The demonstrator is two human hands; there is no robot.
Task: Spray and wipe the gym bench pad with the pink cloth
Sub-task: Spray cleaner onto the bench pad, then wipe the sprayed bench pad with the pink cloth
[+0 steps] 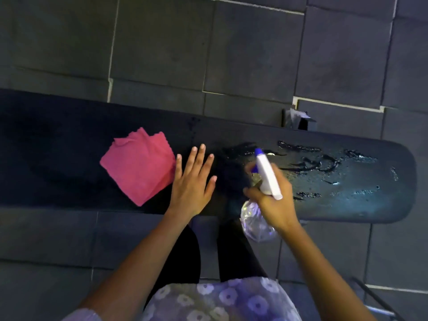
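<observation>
Right hand [274,202] grips bottle [268,174]; cloth [139,165] — folded.

Dark grey floor tiles [162,42] all around, big square mats laid edge to edge, and the joints don't quite line up. Pale gaps [338,104] show through at a few seams, brightest up at the right. A black metal bracket [294,117] pokes out over the floor there. Down in the lower right corner, a thin dark bar [372,297] runs slantwise. The light is dim, with a cool bluish-violet cast.
</observation>
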